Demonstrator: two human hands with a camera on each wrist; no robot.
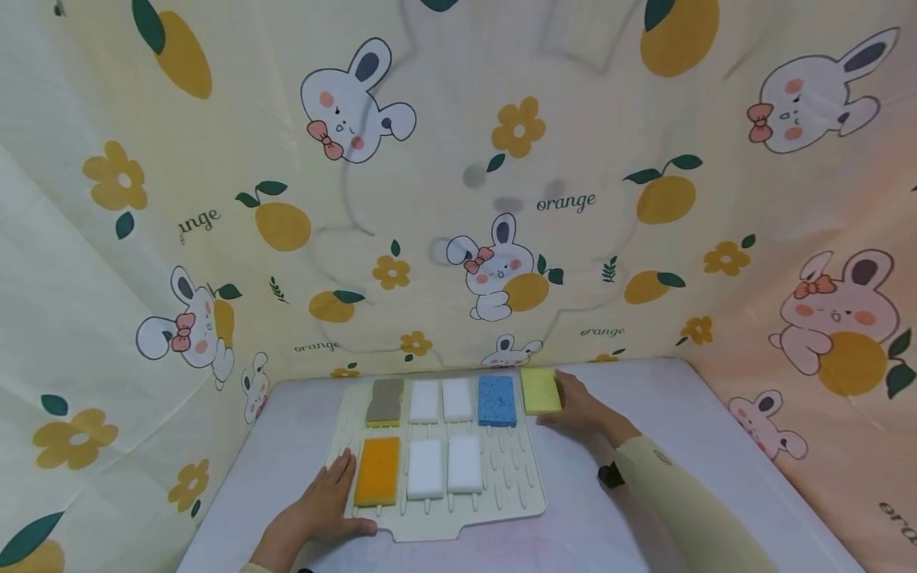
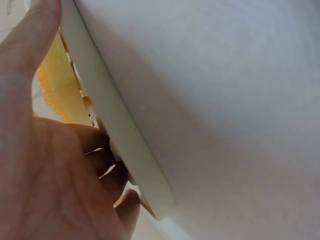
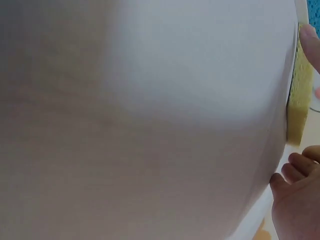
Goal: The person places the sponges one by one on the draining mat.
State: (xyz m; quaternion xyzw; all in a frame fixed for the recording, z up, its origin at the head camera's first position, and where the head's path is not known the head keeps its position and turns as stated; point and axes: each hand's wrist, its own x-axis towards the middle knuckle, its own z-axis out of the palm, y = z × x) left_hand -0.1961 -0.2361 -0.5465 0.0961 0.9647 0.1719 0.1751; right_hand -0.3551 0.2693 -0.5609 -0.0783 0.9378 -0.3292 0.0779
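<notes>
A cream ridged drying tray (image 1: pixel 505 461) lies on the table, bearing several sponges. My left hand (image 1: pixel 324 501) rests at its front left corner, fingers along the left edge and thumb at the front edge. Beside those fingers is an orange sponge (image 1: pixel 377 471). At the far right corner, my right hand (image 1: pixel 582 406) holds a yellow-green sponge (image 1: pixel 540 391) by its right side, thumb at the near end. In the right wrist view the thumb touches this sponge (image 3: pixel 299 95); the other fingers are partly out of frame.
A blue sponge (image 1: pixel 497 400) sits next to the yellow-green one. White sponge blocks (image 1: pixel 464 464) stand in two rows, with a grey-topped sponge (image 1: pixel 385 401) at back left. A patterned cloth (image 1: pixel 430 183) hangs behind the table (image 1: pixel 609 509) and along both sides.
</notes>
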